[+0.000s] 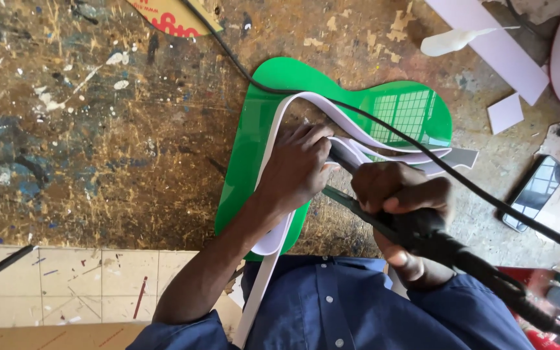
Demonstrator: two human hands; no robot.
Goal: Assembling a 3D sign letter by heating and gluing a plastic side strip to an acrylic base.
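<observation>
A glossy green acrylic cut-out [273, 84] with curved edges lies on a worn, paint-spattered workbench [98, 129]. A long white plastic strip [306, 100] stands on edge along its outline and bends around the curve. My left hand [296, 165] presses the strip against the green piece. My right hand [400, 194] grips the black handle of a corded tool [422, 233], whose nozzle points at the strip between my two hands. The tool's tip is hidden behind my fingers.
The tool's black cable [384, 126] runs across the green piece to the top of the bench. A phone [533, 191] lies at the right, with white sheet offcuts [505, 113] and a white strip [494, 45] beyond it. Tiled floor [66, 285] shows below the bench edge.
</observation>
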